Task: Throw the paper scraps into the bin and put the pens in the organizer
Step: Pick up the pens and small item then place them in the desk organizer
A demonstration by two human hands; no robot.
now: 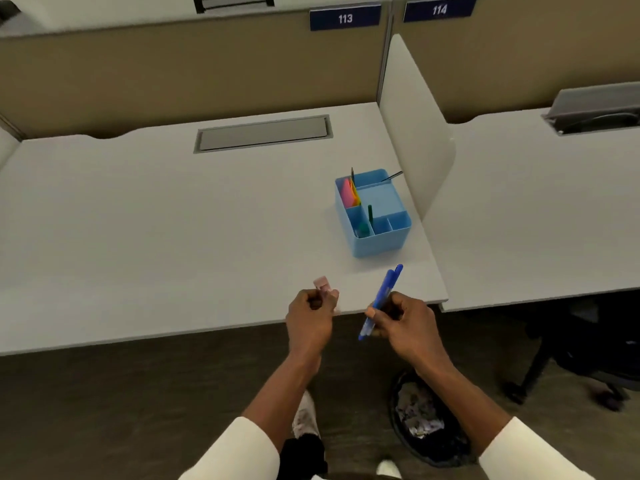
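White desk [173,220] in a tan-partitioned cubicle; blue signs read 113 [345,18] and 114 [439,10]. Right hand [405,322] grips blue pens [382,299]; left hand [310,315] pinches a pink paper scrap [322,284]. Blue organizer [375,216] stands on the desk; bin [427,420] on the floor beneath.

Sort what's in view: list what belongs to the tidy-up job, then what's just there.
Job:
- blue pens in right hand
- pink item, possibly a paper scrap, in left hand
- blue organizer
- bin on the floor

Just there:
- desk number signs
- cable hatch
- office chair
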